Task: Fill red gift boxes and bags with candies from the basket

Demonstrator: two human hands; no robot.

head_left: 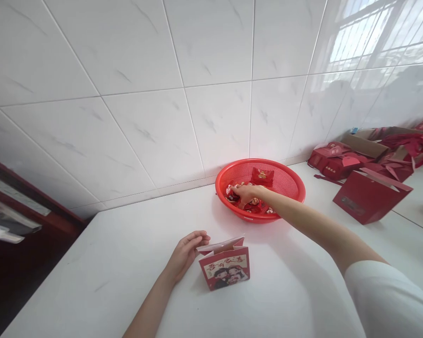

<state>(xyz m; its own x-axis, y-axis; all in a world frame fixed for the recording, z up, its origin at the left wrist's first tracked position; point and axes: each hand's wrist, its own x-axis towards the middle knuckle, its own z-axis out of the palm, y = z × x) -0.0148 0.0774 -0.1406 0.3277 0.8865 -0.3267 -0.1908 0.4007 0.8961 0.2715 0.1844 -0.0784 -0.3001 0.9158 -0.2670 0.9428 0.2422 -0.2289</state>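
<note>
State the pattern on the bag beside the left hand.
The bag is red with cartoon figures on a cream panel; best in the head view.

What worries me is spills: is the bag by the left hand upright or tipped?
Upright: the bag stands on the table, its mouth facing up.

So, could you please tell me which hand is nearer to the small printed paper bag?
The left hand: it is at the upper left edge of the paper bag, possibly touching it. The right hand is farther off, inside the red basket.
</note>
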